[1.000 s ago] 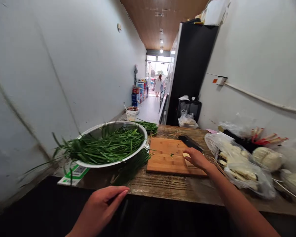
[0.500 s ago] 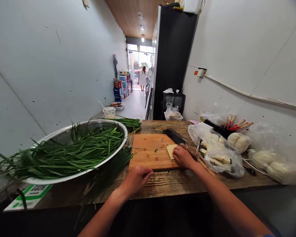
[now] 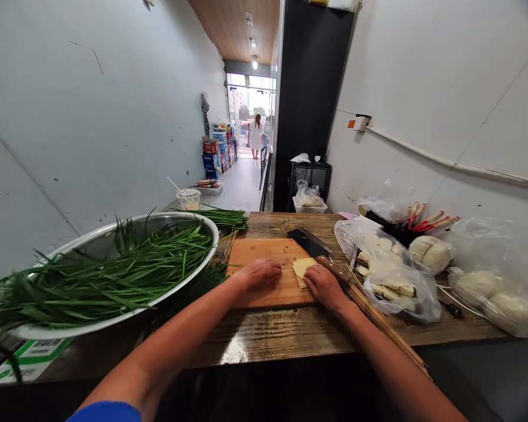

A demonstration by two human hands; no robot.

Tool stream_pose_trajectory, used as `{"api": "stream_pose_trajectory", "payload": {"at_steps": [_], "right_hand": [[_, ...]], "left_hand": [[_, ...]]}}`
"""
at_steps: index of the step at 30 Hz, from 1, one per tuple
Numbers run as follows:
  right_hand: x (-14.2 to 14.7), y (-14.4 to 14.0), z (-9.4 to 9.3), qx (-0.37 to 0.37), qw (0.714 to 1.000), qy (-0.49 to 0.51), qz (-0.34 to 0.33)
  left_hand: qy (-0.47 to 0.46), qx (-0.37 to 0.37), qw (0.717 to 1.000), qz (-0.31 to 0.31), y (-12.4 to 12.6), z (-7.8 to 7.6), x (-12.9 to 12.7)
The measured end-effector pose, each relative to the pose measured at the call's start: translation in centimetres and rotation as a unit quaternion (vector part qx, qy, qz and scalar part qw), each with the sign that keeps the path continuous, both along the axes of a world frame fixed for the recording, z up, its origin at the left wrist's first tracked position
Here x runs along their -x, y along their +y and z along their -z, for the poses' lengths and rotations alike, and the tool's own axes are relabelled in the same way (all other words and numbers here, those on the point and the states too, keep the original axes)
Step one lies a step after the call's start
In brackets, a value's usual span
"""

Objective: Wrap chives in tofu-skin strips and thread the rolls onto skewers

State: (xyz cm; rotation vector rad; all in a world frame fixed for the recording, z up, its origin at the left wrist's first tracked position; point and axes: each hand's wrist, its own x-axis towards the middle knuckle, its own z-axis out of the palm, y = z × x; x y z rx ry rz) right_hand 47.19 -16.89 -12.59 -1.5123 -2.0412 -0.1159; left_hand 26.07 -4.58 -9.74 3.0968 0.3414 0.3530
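Observation:
On the wooden cutting board lies a small stack of pale yellow tofu-skin sheets. My right hand is at the stack's right side, its fingers bent over the edge and closed on it. Palm down above the middle of the board is my left hand. Its fingers are curled together, slightly blurred, and whatever they hold is hidden. Just past my right hand, a cleaver rests across the board's far right corner, its wooden handle pointing towards me. Thin bamboo skewers lie beside the handle.
A big metal basin heaped with garlic chives stands left. More chives lie behind it. Plastic bags of pale food pieces crowd the right side, near red-tipped sticks. A person stands at the far doorway.
My left hand has moved from the board's near edge forward and right over its middle, covering where a green scrap lay. My right hand stays at the tofu-skin sheets. The view has shifted slightly.

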Motion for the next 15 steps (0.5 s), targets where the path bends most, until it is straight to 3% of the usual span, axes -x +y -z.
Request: {"api": "stream_pose_trajectory", "payload": {"at_steps": [3,5,8,11,13,15], "right_hand": [[-0.3,0.2,-0.2,0.006,0.998,0.060,0.011],[-0.6,0.5,-0.5,0.014,0.994,0.104,0.022],[-1.2,1.0,-1.1,0.042,0.983,0.172,0.050],[-1.8,1.6,-1.8,0.088,0.964,0.243,0.070],[-2.2,2.0,-2.1,0.117,0.952,0.274,0.067],[-2.5,2.4,-2.4,0.130,0.947,0.287,0.060]], "left_hand": [[0.033,-0.001,0.999,0.035,0.6,-0.2,1.6],[0.032,-0.009,0.999,0.009,0.8,-0.3,3.5],[0.046,-0.022,0.995,-0.086,0.9,-0.9,7.0],[0.065,-0.040,0.967,-0.243,-0.3,-1.7,9.7],[0.047,-0.066,0.945,-0.318,-1.8,-2.2,9.7],[0.009,-0.086,0.942,-0.323,-3.6,-2.4,8.3]]}}
